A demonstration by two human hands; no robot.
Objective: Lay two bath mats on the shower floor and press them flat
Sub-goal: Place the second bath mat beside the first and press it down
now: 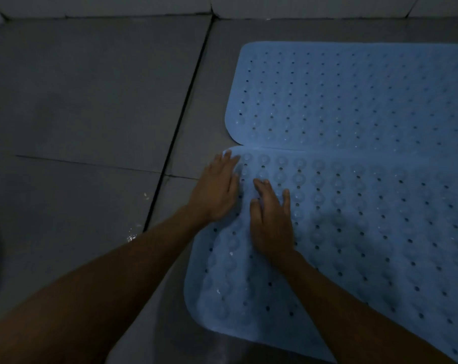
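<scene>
Two light blue perforated bath mats lie side by side on the grey shower floor (pixel 91 101). The far mat (pixel 353 95) lies flat towards the back right. The near mat (pixel 367 227) meets it edge to edge and fills the right foreground. My left hand (pixel 217 190) rests flat with straight fingers on the near mat's far left corner, partly over its left edge. Just to its right, my right hand (pixel 271 222) presses palm down on the same mat, fingers spread.
Dark grout lines (pixel 183 122) cross the grey tiled floor to the left of the mats. A pale wall base (pixel 222 6) runs along the top. Small water drops (pixel 133 233) glisten on the floor near my left forearm.
</scene>
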